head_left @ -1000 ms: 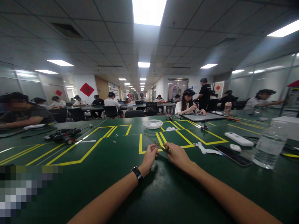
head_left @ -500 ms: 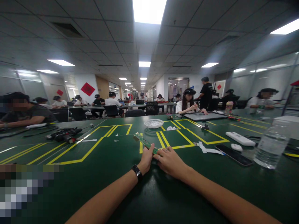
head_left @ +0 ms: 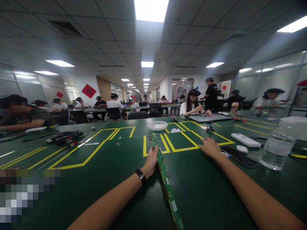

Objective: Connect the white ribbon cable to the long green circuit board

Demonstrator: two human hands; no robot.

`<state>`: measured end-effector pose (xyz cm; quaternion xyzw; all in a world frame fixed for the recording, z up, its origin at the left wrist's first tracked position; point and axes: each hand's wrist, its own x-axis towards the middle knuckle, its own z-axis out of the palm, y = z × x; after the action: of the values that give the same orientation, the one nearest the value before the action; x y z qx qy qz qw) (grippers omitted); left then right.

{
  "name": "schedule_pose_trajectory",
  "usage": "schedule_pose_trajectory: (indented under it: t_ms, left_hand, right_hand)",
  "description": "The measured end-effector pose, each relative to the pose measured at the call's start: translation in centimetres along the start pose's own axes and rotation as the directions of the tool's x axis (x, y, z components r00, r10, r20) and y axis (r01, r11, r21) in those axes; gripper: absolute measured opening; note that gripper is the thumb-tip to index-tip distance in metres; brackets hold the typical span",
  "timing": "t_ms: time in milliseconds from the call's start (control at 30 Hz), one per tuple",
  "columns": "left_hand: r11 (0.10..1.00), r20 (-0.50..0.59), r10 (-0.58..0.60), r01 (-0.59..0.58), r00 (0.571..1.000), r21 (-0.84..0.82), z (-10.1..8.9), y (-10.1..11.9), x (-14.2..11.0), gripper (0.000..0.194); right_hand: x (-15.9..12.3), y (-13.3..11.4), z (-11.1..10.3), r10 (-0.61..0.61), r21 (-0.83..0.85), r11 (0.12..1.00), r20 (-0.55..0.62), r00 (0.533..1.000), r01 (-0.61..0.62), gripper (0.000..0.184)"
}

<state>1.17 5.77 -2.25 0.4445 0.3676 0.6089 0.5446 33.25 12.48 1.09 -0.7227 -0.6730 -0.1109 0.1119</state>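
My left hand is closed around the upper part of a long, narrow green circuit board. The board slants from near the basket down to the bottom edge, small parts and white labels showing on its face. Away to the right, my right hand rests low over the table, fingers somewhat apart. Beneath it lies a white strip, perhaps a flat ribbon cable, with its blue-tipped end showing; the hand hides most of it. Whether the fingertips touch the strip, I cannot tell.
A white plastic basket stands ahead. At right are a black phone, a small white case, a white oblong device and a water bottle. Black gear lies at left. A person sits opposite.
My right hand has let go of the circuit board and moved right, over the white strip. In my left hand the board has turned, its length now running toward me.
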Motion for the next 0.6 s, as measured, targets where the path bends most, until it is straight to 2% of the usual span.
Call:
schedule_pose_trajectory:
  t_ms: [67,167,300,400,433,500,600]
  left_hand:
    - [1.0,0.027,-0.014,0.013,1.0,0.024,0.1,0.1,-0.1,0.04]
    - [0.997,0.04,-0.009,0.006,0.999,0.073,0.5,0.3,-0.3,0.039]
    - [0.991,0.051,0.034,-0.04,0.998,0.125,1.0,0.7,-0.8,0.039]
    - [0.987,0.071,0.052,-0.062,0.996,0.145,1.1,0.9,-0.9,0.041]
    - [0.986,0.084,0.054,-0.066,0.995,0.15,1.0,1.0,-0.9,0.041]
    - [0.985,0.114,0.051,-0.069,0.992,0.156,1.0,0.9,-0.9,0.042]
    - [0.987,0.154,0.051,-0.073,0.987,0.14,0.9,0.8,-0.9,0.042]
  right_hand:
    - [0.3,2.0,1.1,0.022,0.017,1.0,0.091,0.996,-0.024,0.043]
    - [0.6,2.9,1.9,0.006,0.059,0.998,0.12,0.993,-0.013,0.038]
    - [1.2,1.7,1.5,-0.026,0.177,0.984,0.091,0.996,0.009,0.028]
    - [1.0,-0.8,0.5,-0.112,0.331,0.94,0.057,0.992,0.087,0.02]
    - [0.7,-2.0,0.1,-0.15,0.41,0.904,0.042,0.988,0.12,0.018]
    - [-0.3,-4.5,-0.9,-0.293,0.616,0.763,0.057,0.954,0.197,0.019]
    - [-2.4,-8.3,-2.2,-0.497,0.845,0.522,0.194,0.846,0.113,0.027]
